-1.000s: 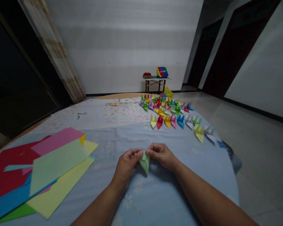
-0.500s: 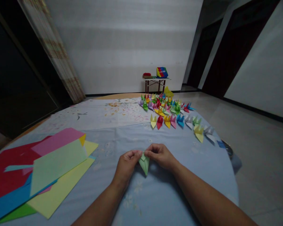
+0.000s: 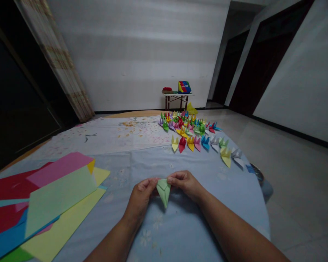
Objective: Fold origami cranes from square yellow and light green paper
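Note:
Between my two hands is a small piece of folded light-green origami paper [image 3: 164, 191], wide at the top and tapering to a point toward me. My left hand [image 3: 143, 193] pinches its upper left corner between thumb and fingers. At the upper right corner, my right hand [image 3: 187, 185] grips it the same way. A crease and a small triangular flap show on its face. The fingers behind the paper are partly hidden.
Coloured paper sheets [image 3: 61, 198] lie overlapping at the left of the cloth-covered table [image 3: 125, 222]. Many folded paper cranes [image 3: 190, 142] stand at the back right. Beyond the table, a small stand [image 3: 177, 95] holds a colourful box [image 3: 184, 87].
My fingers have moved apart to the paper's top corners, so its upper edge shows wider and flatter. The whole view has shifted slightly.

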{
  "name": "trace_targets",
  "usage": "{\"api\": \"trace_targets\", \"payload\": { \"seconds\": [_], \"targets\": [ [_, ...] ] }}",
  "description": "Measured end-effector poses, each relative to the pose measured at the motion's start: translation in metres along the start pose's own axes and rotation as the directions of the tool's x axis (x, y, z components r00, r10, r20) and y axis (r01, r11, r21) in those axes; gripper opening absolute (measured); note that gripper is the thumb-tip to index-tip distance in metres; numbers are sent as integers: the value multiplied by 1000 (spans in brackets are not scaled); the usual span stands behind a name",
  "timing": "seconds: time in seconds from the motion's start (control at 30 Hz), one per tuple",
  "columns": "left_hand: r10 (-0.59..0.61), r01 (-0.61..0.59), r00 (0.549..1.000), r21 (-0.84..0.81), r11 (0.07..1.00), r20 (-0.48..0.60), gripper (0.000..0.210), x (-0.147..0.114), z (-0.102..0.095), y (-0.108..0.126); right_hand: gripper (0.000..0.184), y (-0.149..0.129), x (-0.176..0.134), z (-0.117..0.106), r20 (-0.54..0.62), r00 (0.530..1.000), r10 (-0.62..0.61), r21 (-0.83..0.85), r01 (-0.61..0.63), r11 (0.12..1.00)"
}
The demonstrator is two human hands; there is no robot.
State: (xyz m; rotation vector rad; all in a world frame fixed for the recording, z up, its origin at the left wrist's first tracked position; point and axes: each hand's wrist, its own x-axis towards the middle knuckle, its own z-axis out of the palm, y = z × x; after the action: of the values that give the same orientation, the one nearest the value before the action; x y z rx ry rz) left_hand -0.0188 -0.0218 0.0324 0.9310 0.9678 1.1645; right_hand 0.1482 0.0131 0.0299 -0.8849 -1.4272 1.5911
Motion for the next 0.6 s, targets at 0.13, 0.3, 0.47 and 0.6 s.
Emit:
{"api": "trace_targets", "payload": {
  "seconds": [0.13,0.3,0.47,0.6],
  "targets": [
    [-29,30,999,-8,1000,44,39,-3,0,3,38,4,0,1,-55,998,-15,-58,12,998],
    [-46,43,998,65,997,43,34,1,-2,-2,36,9,2,-1,-103,995,-9,-88,0,996],
    [-33,33,999,13,999,14,38,6,-3,-5,65,12,5,-10,-47,995,-82,-11,82,997],
    [-1,0,999,18,1000,47,41,3,0,-5,45,14,6,-12,-9,989,-150,-176,146,973]
  ]
}}
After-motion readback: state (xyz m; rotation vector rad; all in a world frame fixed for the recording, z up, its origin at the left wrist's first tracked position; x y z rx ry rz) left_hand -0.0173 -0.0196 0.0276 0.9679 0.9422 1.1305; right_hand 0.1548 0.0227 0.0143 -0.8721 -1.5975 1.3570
